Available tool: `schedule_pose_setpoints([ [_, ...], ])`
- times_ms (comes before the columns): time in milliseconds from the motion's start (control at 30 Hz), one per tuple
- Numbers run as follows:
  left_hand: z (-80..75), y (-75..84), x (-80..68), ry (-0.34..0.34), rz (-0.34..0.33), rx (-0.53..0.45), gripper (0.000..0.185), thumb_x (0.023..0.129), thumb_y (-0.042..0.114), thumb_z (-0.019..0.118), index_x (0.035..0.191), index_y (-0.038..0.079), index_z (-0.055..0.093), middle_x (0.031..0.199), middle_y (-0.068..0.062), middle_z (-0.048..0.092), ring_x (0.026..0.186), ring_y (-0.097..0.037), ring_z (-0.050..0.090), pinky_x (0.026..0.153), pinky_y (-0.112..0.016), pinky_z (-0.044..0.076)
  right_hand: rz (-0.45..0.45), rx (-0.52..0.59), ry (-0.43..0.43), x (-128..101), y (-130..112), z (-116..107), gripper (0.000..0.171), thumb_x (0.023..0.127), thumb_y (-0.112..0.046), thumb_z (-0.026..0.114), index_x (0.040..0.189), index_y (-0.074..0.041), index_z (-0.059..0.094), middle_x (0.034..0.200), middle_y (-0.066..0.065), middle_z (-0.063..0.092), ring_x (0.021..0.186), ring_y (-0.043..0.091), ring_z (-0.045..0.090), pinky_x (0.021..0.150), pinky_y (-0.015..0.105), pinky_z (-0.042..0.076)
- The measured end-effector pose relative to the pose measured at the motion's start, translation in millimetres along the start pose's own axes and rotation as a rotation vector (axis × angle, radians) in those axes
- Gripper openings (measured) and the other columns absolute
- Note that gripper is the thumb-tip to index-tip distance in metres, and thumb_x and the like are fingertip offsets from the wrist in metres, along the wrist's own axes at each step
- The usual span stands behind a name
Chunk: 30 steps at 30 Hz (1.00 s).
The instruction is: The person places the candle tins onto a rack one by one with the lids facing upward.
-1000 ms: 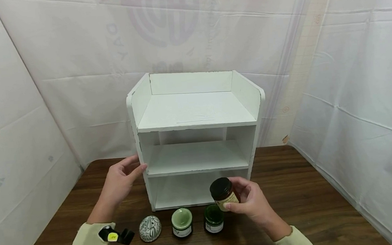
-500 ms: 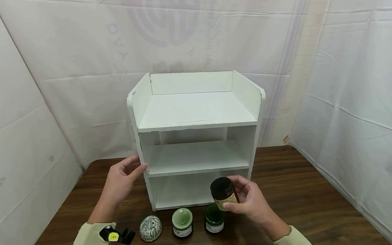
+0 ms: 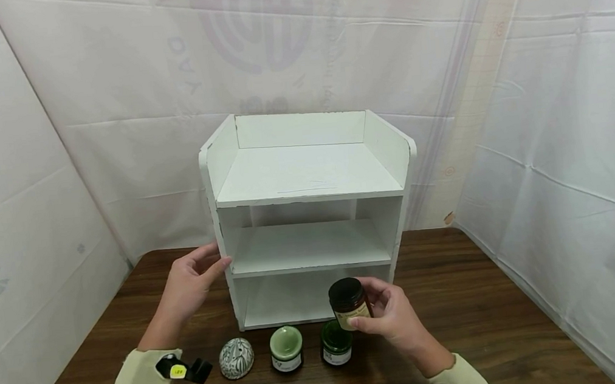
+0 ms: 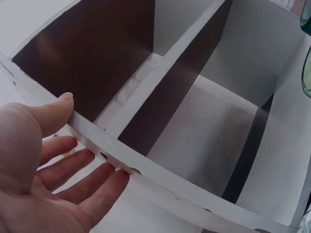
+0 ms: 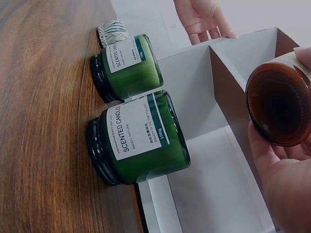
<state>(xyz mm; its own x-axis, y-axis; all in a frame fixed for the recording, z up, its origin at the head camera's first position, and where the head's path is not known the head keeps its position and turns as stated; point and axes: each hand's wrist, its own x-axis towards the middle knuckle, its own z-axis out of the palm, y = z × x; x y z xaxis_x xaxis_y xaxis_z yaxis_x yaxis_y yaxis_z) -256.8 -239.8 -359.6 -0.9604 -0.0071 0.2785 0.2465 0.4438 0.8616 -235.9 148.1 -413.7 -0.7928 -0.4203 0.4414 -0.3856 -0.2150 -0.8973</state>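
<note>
The right hand [image 3: 396, 321] had its fingers curled round a brown jar [image 3: 349, 303], holding it up off the table [image 3: 487, 298] just in front of the shelf's [image 3: 306, 174] bottom opening, right above the dark green jar [image 3: 335, 342]. The left hand [image 3: 186, 282] rested flat on the shelf's left side, fingers straight and loosely spread. A light green jar [image 3: 286, 347] and a patterned egg [image 3: 236, 357] sat in a row beside the dark one.

The brown jar [image 3: 349, 303] is hiding part of its label behind the right hand's fingers [image 3: 378, 295], and its print is too small to read. Below those fingers, the dark green jar [image 3: 335, 342] is sitting partly covered. In the right wrist view, the palm [image 5: 291, 194] is running off the frame's edge.
</note>
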Motion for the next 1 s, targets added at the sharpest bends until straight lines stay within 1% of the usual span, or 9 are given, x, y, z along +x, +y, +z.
schedule_pose_setpoints([
  [100, 0.1, 0.8, -0.4, -0.002, -0.003, -0.003, 0.063, 0.098, 0.046, 0.068, 0.149, 0.011, 0.054, 0.140, -0.015, 0.064, 0.111, 0.002, 0.061, 0.085, -0.015, 0.052, 0.002, -0.012, -0.003, 0.6, -0.7, 0.4, 0.060, 0.083, 0.002, 0.081, 0.131, 0.019, 0.051, 0.117, -0.003, 0.072, 0.104, 0.009, 0.067, 0.090, 0.022, 0.055],
  [300, 0.3, 0.9, -0.4, -0.006, -0.009, 0.001, 0.064, 0.098, 0.047, 0.068, 0.149, 0.011, 0.054, 0.140, -0.015, 0.063, 0.113, 0.000, 0.061, 0.085, -0.015, 0.052, 0.004, -0.030, -0.021, 0.6, -0.8, -0.8, 0.058, 0.083, 0.001, 0.081, 0.132, 0.016, 0.053, 0.117, -0.002, 0.073, 0.104, 0.008, 0.067, 0.090, 0.023, 0.055],
  [600, 1.7, -1.3, 1.1, -0.006, -0.009, -0.007, 0.064, 0.098, 0.047, 0.068, 0.149, 0.011, 0.054, 0.141, -0.014, 0.063, 0.106, 0.010, 0.060, 0.086, -0.015, 0.052, -0.010, -0.025, -0.034, 0.9, 0.0, -1.3, 0.057, 0.084, 0.000, 0.081, 0.132, 0.015, 0.053, 0.118, -0.002, 0.073, 0.104, 0.009, 0.067, 0.088, 0.023, 0.056],
  [800, 1.4, 0.3, 0.6, -0.007, -0.017, -0.002, 0.064, 0.098, 0.047, 0.067, 0.149, 0.011, 0.054, 0.141, -0.014, 0.063, 0.107, 0.009, 0.059, 0.086, -0.015, 0.051, -0.008, -0.034, -0.018, 2.1, -0.9, 1.0, 0.058, 0.084, -0.001, 0.081, 0.132, 0.015, 0.053, 0.118, -0.002, 0.072, 0.105, 0.009, 0.067, 0.089, 0.023, 0.056],
  [1000, 0.5, 0.1, -0.3, -0.005, -0.022, 0.009, 0.065, 0.098, 0.049, 0.067, 0.149, 0.012, 0.054, 0.141, -0.014, 0.063, 0.108, 0.005, 0.060, 0.086, -0.015, 0.051, 0.023, -0.009, 0.001, 4.2, -2.2, 4.0, 0.062, 0.082, 0.001, 0.082, 0.133, 0.017, 0.049, 0.119, -0.002, 0.070, 0.107, 0.010, 0.066, 0.091, 0.023, 0.055],
])
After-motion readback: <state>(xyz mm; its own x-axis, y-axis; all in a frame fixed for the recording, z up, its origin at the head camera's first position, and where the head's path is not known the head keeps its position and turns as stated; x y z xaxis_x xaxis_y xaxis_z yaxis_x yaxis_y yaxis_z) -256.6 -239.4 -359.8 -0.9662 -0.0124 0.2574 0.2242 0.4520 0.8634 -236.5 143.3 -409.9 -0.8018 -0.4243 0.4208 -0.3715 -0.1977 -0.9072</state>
